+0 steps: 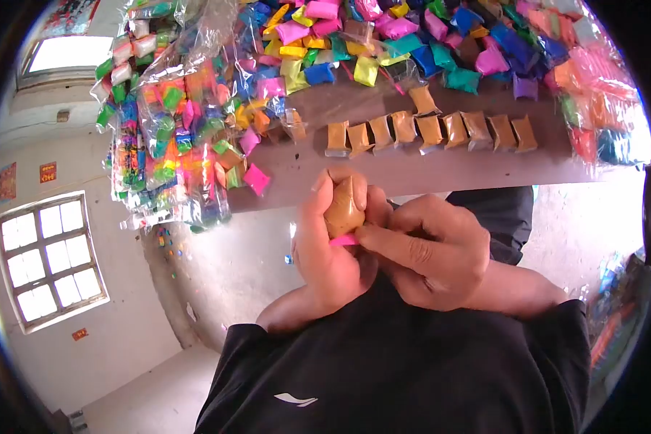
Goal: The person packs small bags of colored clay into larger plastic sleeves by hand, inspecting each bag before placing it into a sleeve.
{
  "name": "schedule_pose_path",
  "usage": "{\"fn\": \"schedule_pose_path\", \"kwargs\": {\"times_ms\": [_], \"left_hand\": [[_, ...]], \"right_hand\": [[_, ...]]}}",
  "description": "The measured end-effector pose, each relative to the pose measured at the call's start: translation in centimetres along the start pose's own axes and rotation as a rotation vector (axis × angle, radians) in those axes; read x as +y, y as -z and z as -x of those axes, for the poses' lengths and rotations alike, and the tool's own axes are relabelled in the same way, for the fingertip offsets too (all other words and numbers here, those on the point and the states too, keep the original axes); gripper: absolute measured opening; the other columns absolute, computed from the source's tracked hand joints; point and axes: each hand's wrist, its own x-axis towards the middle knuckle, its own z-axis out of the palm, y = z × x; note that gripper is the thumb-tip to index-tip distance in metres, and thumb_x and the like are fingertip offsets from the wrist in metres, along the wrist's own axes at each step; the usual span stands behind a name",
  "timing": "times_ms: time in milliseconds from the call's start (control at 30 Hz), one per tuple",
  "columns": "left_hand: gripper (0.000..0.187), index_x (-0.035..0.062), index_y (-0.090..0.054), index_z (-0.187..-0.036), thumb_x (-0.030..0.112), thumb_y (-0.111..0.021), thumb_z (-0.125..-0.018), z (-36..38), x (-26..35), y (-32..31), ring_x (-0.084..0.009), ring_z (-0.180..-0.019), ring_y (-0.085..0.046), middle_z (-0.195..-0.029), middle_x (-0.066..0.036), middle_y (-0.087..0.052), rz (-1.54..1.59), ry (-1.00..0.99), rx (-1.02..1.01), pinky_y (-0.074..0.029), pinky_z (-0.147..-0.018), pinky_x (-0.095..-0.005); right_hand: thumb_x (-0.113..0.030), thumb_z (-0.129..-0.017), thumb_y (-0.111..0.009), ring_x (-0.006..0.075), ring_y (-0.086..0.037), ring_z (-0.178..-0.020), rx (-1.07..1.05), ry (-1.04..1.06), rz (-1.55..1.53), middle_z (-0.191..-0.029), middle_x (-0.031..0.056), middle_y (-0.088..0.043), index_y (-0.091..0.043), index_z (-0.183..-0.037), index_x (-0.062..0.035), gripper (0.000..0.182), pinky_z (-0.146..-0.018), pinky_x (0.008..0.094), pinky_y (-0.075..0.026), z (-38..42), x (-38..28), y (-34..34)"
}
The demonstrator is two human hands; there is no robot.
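My left hand is wrapped round a small, bulging brown packet, which looks like soft modelling clay in clear film. Below the packet's lower edge shows a short pink strip. My right hand is closed against the packet from the right, its fingertips pinching at the end of the strip. The packet's underside is hidden by the fingers. Beyond the hands, several similar brown packets stand in a row on the brown table, with one brown packet behind the row.
A heap of small colourful packets covers the back of the table. Clear bags full of coloured packets hang over its left side, and pink bags lie at the right. A loose pink packet lies near the front edge.
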Motion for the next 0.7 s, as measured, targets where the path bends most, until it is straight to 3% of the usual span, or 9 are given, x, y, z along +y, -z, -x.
{"fn": "schedule_pose_path", "kwargs": {"times_ms": [67,233,300,333,400,700], "left_hand": [[0.036,0.0113,-0.055,-0.094,0.045,-0.047,-0.103,0.1,-0.2,-1.3,-0.0147,-0.078,-0.053,-0.084,-0.003,-0.056,-0.121,-0.046,0.22,-0.042,-0.068,-0.0305],[0.037,0.0111,-0.058,-0.099,0.047,-0.048,-0.102,-0.1,0.2,-0.2,-0.0163,-0.084,-0.059,-0.089,-0.004,-0.061,0.121,-0.025,-0.068,-0.046,-0.074,-0.0297],[0.037,0.0114,-0.056,-0.095,0.046,-0.045,-0.103,0.2,-0.3,-2.1,-0.0154,-0.079,-0.054,-0.084,-0.003,-0.056,-0.098,-0.079,0.281,-0.043,-0.071,-0.0304],[0.037,0.0114,-0.056,-0.095,0.046,-0.045,-0.103,0.2,-0.1,-1.6,-0.0154,-0.079,-0.054,-0.084,-0.003,-0.056,-0.1,-0.079,0.281,-0.043,-0.071,-0.0304],[0.038,0.0117,-0.054,-0.093,0.046,-0.043,-0.104,-0.1,0.4,-0.3,-0.0147,-0.077,-0.052,-0.082,-0.003,-0.055,0.017,-0.055,-0.009,-0.041,-0.069,-0.0301],[0.037,0.0127,-0.054,-0.091,0.047,-0.044,-0.103,0.5,0.3,-1.3,-0.0138,-0.078,-0.053,-0.082,-0.001,-0.054,-0.139,-0.052,0.157,-0.041,-0.07,-0.0292]], "right_hand": [[0.007,-0.067,-0.083,0.0172,-0.062,-0.064,-0.012,0.018,-0.017,-0.085,0.006,-0.061,-0.081,-0.103,-0.0109,0.041,-0.054,0.028,-0.049,0.0,0.1,-0.1],[0.007,-0.065,-0.082,0.0176,-0.063,-0.063,0.0,0.046,-0.042,-0.085,0.0061,-0.062,-0.081,-0.104,-0.0102,0.043,-0.054,0.028,-0.049,-0.1,0.0,-0.1],[0.007,-0.064,-0.082,0.0176,-0.063,-0.063,0.01,0.017,-0.028,-0.084,0.006,-0.062,-0.081,-0.104,-0.0102,0.043,-0.054,0.028,-0.049,-0.6,-0.1,0.0],[0.007,-0.064,-0.082,0.0176,-0.062,-0.063,0.021,-0.009,-0.012,-0.084,0.0059,-0.062,-0.081,-0.104,-0.0103,0.043,-0.054,0.0279,-0.049,-0.8,-0.1,0.1],[0.007,-0.064,-0.082,0.0173,-0.062,-0.062,0.006,0.012,-0.042,-0.083,0.0059,-0.062,-0.081,-0.104,-0.0099,0.043,-0.054,0.0278,-0.049,-0.4,-0.1,0.0],[0.006,-0.066,-0.084,0.0169,-0.061,-0.061,0.011,0.002,-0.058,-0.083,0.0056,-0.062,-0.081,-0.104,-0.0094,0.041,-0.052,0.0276,-0.048,-0.5,0.2,-0.1]]}}
